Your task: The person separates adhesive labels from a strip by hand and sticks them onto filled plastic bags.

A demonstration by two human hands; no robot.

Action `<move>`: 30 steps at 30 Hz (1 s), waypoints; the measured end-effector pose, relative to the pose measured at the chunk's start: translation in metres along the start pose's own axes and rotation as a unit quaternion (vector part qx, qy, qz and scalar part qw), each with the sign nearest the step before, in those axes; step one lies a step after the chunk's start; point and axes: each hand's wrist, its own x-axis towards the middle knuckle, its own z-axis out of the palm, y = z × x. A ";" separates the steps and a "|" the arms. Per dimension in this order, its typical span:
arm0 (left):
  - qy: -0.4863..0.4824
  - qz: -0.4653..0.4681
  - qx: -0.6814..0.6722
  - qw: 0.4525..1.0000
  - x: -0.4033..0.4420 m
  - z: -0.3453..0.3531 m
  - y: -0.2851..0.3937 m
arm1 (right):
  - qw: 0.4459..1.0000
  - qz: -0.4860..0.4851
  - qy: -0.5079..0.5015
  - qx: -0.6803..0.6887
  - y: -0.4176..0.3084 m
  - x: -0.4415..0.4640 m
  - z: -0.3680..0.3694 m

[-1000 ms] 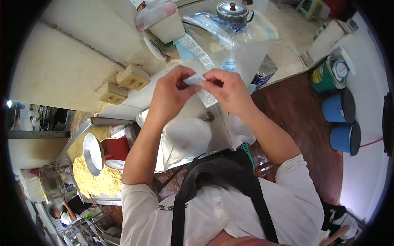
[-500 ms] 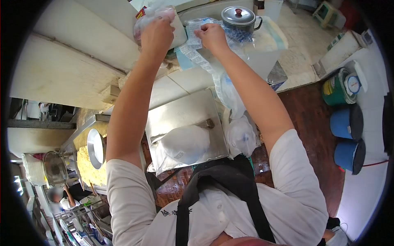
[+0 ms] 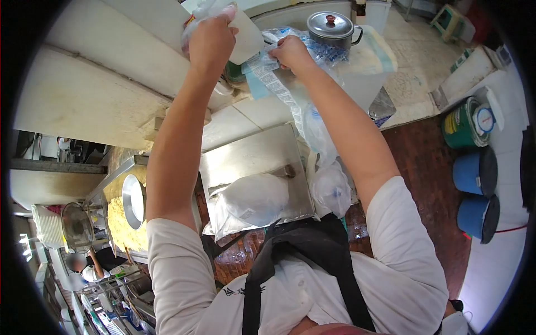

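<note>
My left hand (image 3: pixel 212 39) is closed on a clear plastic bag (image 3: pixel 199 12) at the top of the view; its contents are unclear, with some red showing. Beside it stands a white box-like thing (image 3: pixel 247 42). My right hand (image 3: pixel 293 53) pinches clear, printed plastic packaging (image 3: pixel 268 60), and a long strip of small printed packets (image 3: pixel 286 95) hangs down below it. Blue-printed plastic (image 3: pixel 329 54) lies crumpled by the lidded metal pot (image 3: pixel 330 27), just beyond my right hand.
A metal-topped surface (image 3: pixel 251 149) in front of me bears a filled plastic bag (image 3: pixel 254 198); another bag (image 3: pixel 330 187) hangs beside it. Blue buckets (image 3: pixel 468 170) stand at right. A metal bowl (image 3: pixel 133 202) is at left, and a person (image 3: pixel 97 265) is farther off.
My left hand has moved slightly left and up with the bag, uncovering a green container below. My right hand has shifted slightly right and down, still pinching the plastic.
</note>
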 end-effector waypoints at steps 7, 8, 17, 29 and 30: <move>-0.023 -0.002 -0.017 1.000 0.001 0.000 0.000 | 0.994 -0.012 -0.043 0.104 -0.005 -0.002 0.011; -0.030 0.005 -0.002 1.000 0.001 0.002 -0.002 | 0.992 -0.006 -0.029 0.125 -0.005 -0.005 0.015; -0.048 0.010 -0.005 0.999 -0.007 0.011 -0.005 | 0.993 -0.059 0.019 0.098 -0.002 -0.008 0.027; 0.037 0.124 -0.010 0.992 -0.019 0.010 -0.010 | 0.953 -0.267 0.137 -0.043 -0.033 -0.080 -0.017; 0.088 0.162 -0.025 0.983 -0.020 0.005 -0.017 | 0.952 -0.274 0.132 -0.036 -0.040 -0.092 -0.024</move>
